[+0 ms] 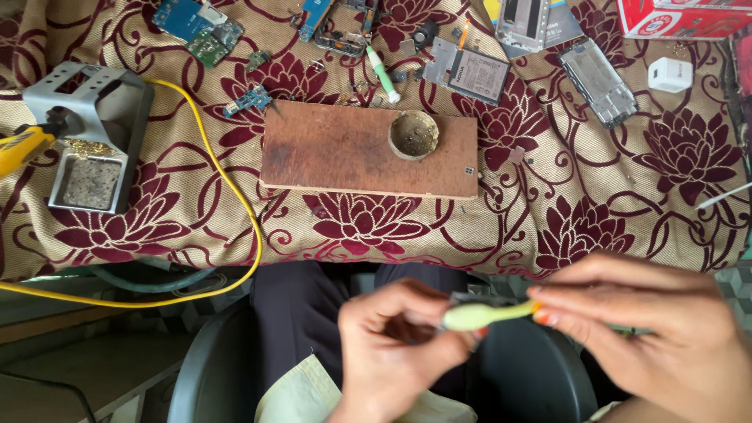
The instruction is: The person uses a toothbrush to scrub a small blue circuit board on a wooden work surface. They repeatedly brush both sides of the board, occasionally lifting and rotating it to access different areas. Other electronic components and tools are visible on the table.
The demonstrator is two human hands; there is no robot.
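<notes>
So my right hand (658, 329) is pinching the handle end of a pale green toothbrush (489, 315), smooth plastic with a rounded head, fingertips closed tight on it. My left hand (395, 345) is curled around a small flat grey part (468, 300) just behind the brush head, gripped between thumb and fingers. It's blurry, so I can't tell exactly what the part is. Both hands are down low over my lap, in front of the worktop's edge, with the black chair seat (540, 376) and a bit of pale cloth (301, 395) under them.

Up on the worktop there's a coarse woven tablecloth (595, 204), beige with big maroon flowers. Right in the middle sits a flat rectangular wooden board (345, 149), reddish-brown and scuffed, with a little round tin (413, 135) on its right half, crusty inside.

Over on the left is a grey metal soldering iron stand (98, 129) with a square sponge tray, and the yellow-handled iron (23, 147) resting in it. Its yellow cable (247, 204) loops down past the cloth's edge.

Along the back it's scattered phone stuff: blue and green circuit boards (200, 27), a flat battery (479, 76), a silvery phone frame (599, 82), a white-and-green tube (384, 74), a small white cube-shaped charger (670, 74) and a red box (681, 17) in the corner.
</notes>
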